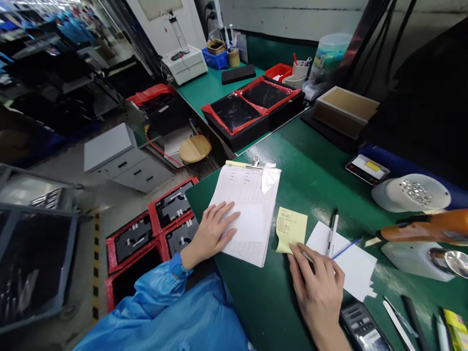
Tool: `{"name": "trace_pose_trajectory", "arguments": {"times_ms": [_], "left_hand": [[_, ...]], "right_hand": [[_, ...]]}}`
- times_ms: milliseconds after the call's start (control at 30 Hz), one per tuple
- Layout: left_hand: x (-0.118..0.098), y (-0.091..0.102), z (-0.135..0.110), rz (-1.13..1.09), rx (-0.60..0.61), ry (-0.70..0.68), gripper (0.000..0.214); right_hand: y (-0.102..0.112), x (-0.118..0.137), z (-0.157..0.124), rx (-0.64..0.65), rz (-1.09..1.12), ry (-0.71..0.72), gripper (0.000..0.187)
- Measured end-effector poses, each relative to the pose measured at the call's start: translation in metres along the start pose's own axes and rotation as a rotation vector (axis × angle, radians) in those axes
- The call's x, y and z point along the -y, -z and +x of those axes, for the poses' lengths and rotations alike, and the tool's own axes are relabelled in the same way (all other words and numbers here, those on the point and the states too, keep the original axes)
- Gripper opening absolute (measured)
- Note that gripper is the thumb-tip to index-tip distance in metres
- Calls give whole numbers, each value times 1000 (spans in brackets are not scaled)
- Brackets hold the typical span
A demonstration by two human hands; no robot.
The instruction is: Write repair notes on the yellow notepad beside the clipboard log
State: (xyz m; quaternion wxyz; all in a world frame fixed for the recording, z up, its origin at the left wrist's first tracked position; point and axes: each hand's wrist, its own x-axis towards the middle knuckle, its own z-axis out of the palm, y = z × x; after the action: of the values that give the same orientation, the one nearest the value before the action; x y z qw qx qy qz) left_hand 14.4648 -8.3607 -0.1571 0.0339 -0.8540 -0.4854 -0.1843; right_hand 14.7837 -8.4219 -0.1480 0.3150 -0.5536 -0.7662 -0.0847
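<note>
My left hand (215, 226) lies flat, fingers apart, on a small blank white sheet (250, 224) atop the printed forms (234, 187) of a clipboard. A metal clip (256, 163) and a crumpled white tissue (269, 178) are at the top of these papers. To their right is a yellow sticky note (291, 225) with handwriting, its lower edge curled. My right hand (317, 287) has thumb and index finger closed at that lower edge. White paper slips (354, 268) lie beyond this hand, with a pen (332, 234) and a blue stick (346, 247) on them.
Near my right wrist lies a dark handheld device (365, 326), with tweezers (398, 324) beside it. A white tub of small metal parts (411, 192), an orange-handled tool (424, 226) and a digital scale (367, 169) stand right. Red-edged black trays (252, 105) sit at the back.
</note>
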Motion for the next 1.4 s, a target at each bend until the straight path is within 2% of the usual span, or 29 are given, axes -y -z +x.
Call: {"name": "trace_pose_trajectory", "arguments": {"times_ms": [133,333,500,633,733,867,967,1067,1200,1400], "left_hand": [[-5,-6,1,27,13,-29,44],[-22,-10,-7,47,30,-38,48],[-24,1,-9,54,50,-5,56],[-23,18,23,28,54,-58,61],[-31,26,62,-64,78,-216,52],[-48,15,110,-236,260,-516,42],[-57,-2,134,-305,413,-644,50],[-59,-18,144,-340,490,-636,57],[-58,-32,147,-464,503,-545,60],[-55,-36,154,-684,593,-412,66]], "right_hand": [[2,10,5,-94,55,46,17],[0,17,3,-29,44,147,13],[1,14,-5,-23,-29,145,16],[5,16,-11,-20,-47,128,24],[8,16,-11,-33,-50,108,23],[13,-1,-8,-44,-188,41,24],[18,-20,-13,-18,-335,-56,31],[23,-33,-25,55,-406,-28,34],[28,-43,-40,159,-426,-4,32],[39,-59,-40,141,-393,-77,25]]}}
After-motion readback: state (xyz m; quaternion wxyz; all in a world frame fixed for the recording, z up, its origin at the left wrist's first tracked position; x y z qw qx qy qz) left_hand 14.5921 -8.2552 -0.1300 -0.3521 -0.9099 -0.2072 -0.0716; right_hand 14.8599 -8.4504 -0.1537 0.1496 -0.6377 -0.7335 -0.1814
